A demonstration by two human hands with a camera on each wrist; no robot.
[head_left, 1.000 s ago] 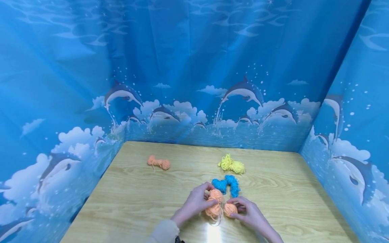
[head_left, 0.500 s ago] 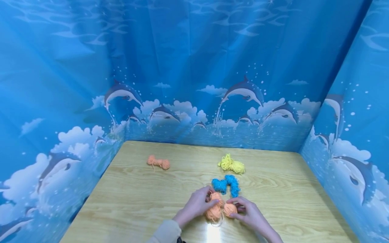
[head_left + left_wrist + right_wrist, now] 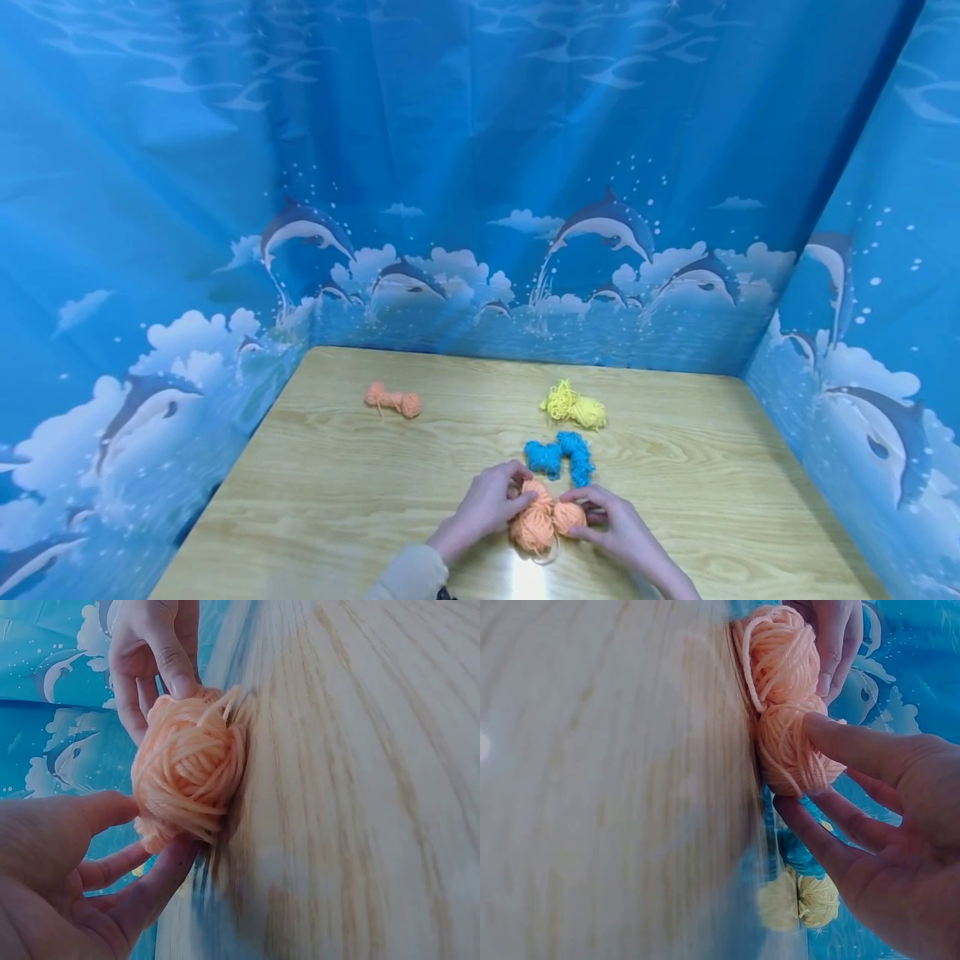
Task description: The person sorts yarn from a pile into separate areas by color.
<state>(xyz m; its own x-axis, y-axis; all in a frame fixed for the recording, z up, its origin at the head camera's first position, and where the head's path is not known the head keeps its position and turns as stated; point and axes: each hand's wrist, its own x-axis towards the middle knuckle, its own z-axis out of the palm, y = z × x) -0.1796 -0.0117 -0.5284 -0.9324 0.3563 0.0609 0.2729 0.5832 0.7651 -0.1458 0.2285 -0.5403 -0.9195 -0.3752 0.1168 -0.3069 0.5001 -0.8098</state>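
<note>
Peach yarn lies bunched near the front of the table: a larger lobe (image 3: 532,533), a lobe behind it, and a smaller ball (image 3: 570,517) on the right, all pressed together. My left hand (image 3: 487,504) pinches the rear lobe between thumb and fingers. With thumb and fingertips, my right hand (image 3: 618,525) grips the smaller ball from its right side. In the left wrist view the larger lobe (image 3: 191,761) hides most of the rest. The right wrist view has the thumb over the small ball (image 3: 791,746), fingers beneath. A loose strand curls in front.
Just behind the hands lie two blue yarn bundles (image 3: 576,458). Farther back is a yellow yarn bundle (image 3: 573,406). Another peach yarn skein (image 3: 393,401) rests at the back left of the wooden table (image 3: 337,492). Dolphin-printed curtains (image 3: 480,167) enclose the back and sides.
My left hand has drawn the left peach yarn slightly toward the front and right, closing the gap to the smaller ball. The right hand stays almost still.
</note>
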